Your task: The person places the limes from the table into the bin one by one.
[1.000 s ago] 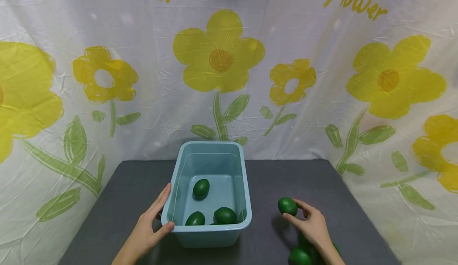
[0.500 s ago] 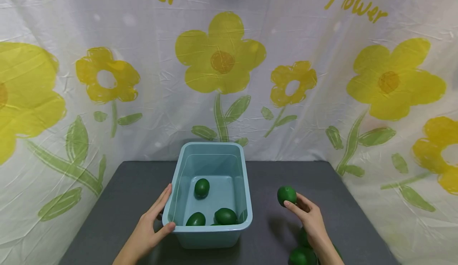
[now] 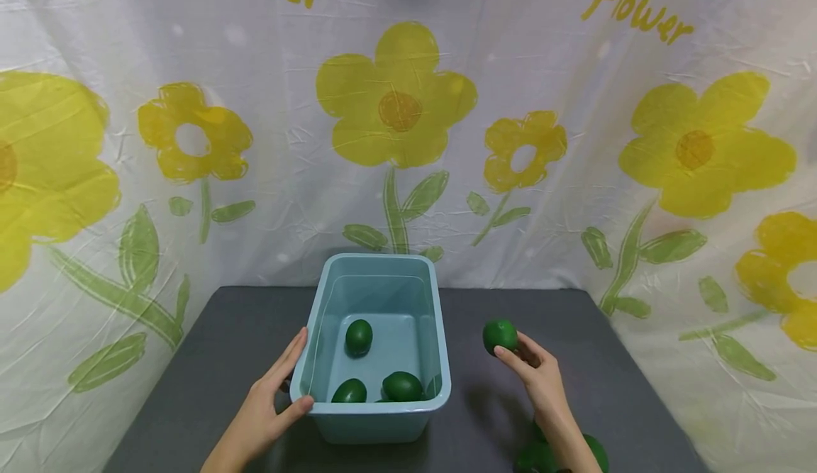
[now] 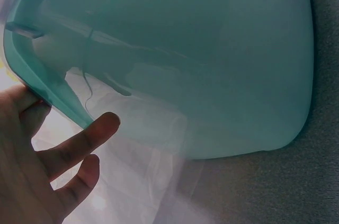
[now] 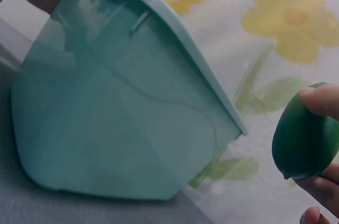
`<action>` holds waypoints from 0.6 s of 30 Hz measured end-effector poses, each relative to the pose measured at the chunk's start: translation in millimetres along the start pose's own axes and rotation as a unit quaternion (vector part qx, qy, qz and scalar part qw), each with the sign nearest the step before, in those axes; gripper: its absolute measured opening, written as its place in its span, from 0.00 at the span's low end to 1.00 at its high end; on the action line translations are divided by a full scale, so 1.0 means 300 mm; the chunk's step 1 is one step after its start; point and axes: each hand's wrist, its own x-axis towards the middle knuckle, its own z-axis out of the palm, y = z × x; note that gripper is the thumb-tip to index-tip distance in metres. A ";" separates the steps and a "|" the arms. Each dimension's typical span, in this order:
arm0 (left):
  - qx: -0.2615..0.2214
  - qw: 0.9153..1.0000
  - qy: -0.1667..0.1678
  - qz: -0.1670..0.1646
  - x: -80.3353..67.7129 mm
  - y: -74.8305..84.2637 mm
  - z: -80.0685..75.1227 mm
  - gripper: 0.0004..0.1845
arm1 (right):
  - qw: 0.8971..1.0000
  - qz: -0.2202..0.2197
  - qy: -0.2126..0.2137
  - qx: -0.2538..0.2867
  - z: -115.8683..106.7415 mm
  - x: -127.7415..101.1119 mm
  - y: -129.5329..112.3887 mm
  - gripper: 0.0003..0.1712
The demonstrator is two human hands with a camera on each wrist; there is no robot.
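The right hand (image 3: 539, 377) holds one green fruit (image 3: 499, 335) in its fingertips, raised above the grey table (image 3: 223, 345), to the right of the bin (image 3: 376, 416) and apart from it. The wrist is bent and the forearm comes up from the lower edge. The left hand (image 3: 271, 405) rests on the bin's near left corner: the thumb curls over the rim and the fingers lie straight along the outer wall. There is one bin, light blue, and three fruits (image 3: 359, 336) are clearly seen inside it; a fourth is maybe at the right wall, half hidden. Two more fruits (image 3: 596, 452) lie on the table by the right forearm. On the flower cloth (image 3: 574, 175) behind, the word "flower" (image 3: 638, 8) is written in yellow.
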 end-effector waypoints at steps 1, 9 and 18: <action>0.000 1.000 0.000 -0.001 0.001 0.001 0.000 0.46 | 1.000 -0.006 0.001 0.006 0.008 0.002 -0.007 0.35; 0.005 1.000 -0.009 -0.018 -0.004 0.001 0.003 0.47 | 0.998 -0.058 -0.004 0.029 0.067 0.012 -0.046 0.30; -0.006 1.000 -0.005 -0.004 -0.002 0.004 0.001 0.46 | 0.995 -0.092 -0.006 0.044 0.121 0.039 -0.108 0.28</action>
